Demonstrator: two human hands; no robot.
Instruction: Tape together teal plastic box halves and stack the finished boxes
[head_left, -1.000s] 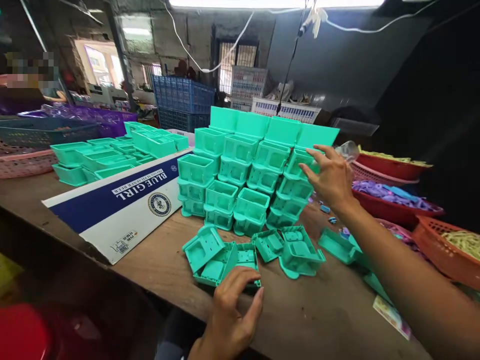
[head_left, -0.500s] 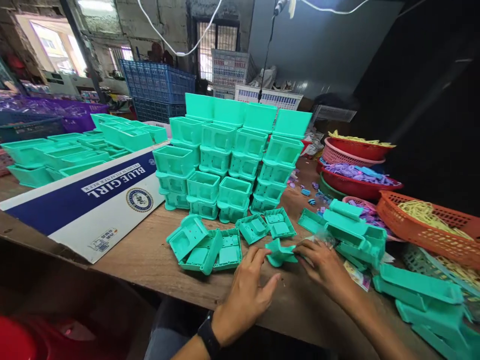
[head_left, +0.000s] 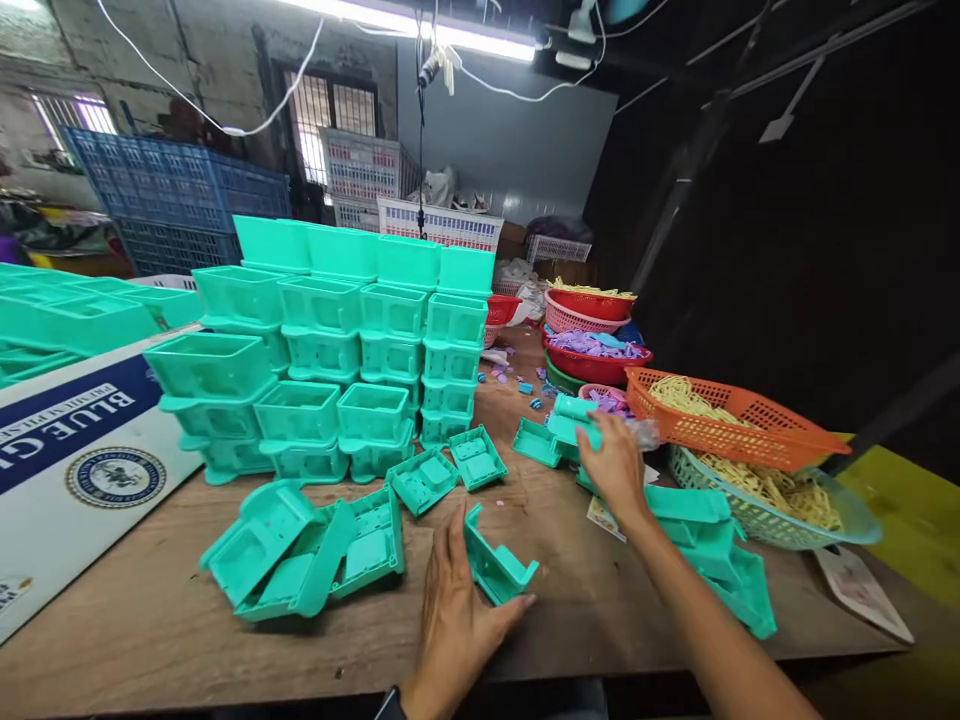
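My left hand (head_left: 454, 615) is at the table's front, its fingers along the left side of a green plastic part (head_left: 495, 565) and its thumb at the lower front. The part stands tilted on its edge in that grip. Over a pile of green plastic parts (head_left: 577, 412) on the right reaches my right hand (head_left: 613, 465), fingers stretched out, their tips partly hidden against the pieces. Left of my left hand lie several green panels (head_left: 262, 545), overlapping. Two more panels, one of them this small green panel (head_left: 478, 458), lie just beyond it.
Stacked green boxes (head_left: 300, 415) rise at the back of the wooden table (head_left: 390, 640). A printed carton (head_left: 112, 470) stands at left. On the right are an orange basket (head_left: 742, 425) and a pale green basket (head_left: 750, 510) with yellow pieces, and red baskets (head_left: 600, 365) behind.
The view has turned right. My right hand has left the middle green part and moved over the pile on the right. My left hand has closed around that part, which now stands tilted.
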